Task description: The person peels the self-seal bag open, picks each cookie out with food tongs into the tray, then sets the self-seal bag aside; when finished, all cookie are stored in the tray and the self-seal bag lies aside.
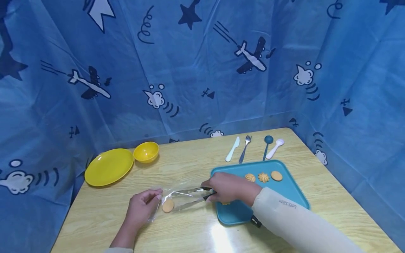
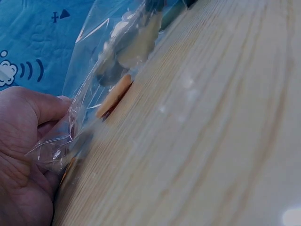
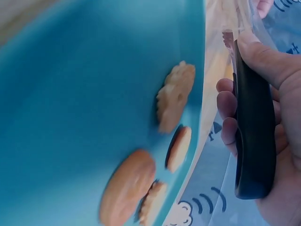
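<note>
A clear plastic bag (image 1: 183, 184) lies across the wooden table with a round flat cookie (image 1: 168, 205) inside near its left end. My left hand (image 1: 140, 208) pinches that end between thumb and fingers. From the right, my right hand (image 1: 228, 188) grips a pair of tongs (image 1: 191, 203), whose metal arms reach into the bag and stand spread, tips beside the cookie. The tongs' black handle (image 3: 256, 132) fills the palm in the right wrist view. In the left wrist view the cookie (image 2: 114, 96) appears edge-on through the film, close over the tabletop.
Under the right forearm sits a teal tray (image 1: 292, 191) bearing several cookies (image 1: 263, 177). Behind it lie a knife (image 1: 232, 149), a fork (image 1: 245, 149) and two spoons (image 1: 268, 140). A yellow plate (image 1: 109, 167) and yellow bowl (image 1: 146, 152) stand at back left, before a blue curtain (image 1: 190, 70).
</note>
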A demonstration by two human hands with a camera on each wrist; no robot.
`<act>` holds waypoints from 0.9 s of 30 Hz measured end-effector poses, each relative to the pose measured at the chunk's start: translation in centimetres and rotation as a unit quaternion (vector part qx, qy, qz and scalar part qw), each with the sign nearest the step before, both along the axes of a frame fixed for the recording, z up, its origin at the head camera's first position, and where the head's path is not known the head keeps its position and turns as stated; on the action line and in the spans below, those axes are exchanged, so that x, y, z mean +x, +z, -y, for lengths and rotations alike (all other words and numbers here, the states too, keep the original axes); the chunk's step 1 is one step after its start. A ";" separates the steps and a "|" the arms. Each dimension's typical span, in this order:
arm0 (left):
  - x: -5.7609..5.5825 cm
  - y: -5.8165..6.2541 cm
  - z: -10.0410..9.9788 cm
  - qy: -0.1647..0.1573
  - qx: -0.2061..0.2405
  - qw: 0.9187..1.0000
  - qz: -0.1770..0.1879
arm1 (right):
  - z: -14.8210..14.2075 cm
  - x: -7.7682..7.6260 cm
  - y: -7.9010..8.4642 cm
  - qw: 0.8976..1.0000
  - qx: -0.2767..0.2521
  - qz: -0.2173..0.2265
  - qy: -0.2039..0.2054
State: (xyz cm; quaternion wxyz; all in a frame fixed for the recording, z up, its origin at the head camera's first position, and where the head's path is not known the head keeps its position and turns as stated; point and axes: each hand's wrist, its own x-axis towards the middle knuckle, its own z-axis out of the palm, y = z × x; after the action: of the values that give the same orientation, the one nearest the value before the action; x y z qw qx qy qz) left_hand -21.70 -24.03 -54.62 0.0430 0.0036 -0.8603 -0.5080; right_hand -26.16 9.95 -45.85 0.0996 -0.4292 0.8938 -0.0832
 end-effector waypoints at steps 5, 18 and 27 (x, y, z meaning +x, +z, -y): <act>0.1 0.0 0.0 -0.006 0.010 1.000 -0.006 | 1.3 -0.3 -0.1 1.000 0.012 -0.010 0.017; 0.0 -0.1 -0.2 -0.001 0.001 1.000 -0.011 | 2.1 -0.3 0.0 1.000 0.025 0.007 0.004; 0.0 0.0 0.1 -0.006 -0.001 1.000 -0.010 | -0.6 0.3 1.3 0.999 0.025 0.013 -0.041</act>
State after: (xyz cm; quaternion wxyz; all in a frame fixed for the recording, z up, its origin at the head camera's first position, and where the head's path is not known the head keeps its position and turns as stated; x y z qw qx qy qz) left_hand -21.70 -24.08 -54.64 0.0480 -0.0069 -0.8605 -0.5072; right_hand -25.83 10.55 -44.52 0.1183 -0.3885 0.9111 -0.0706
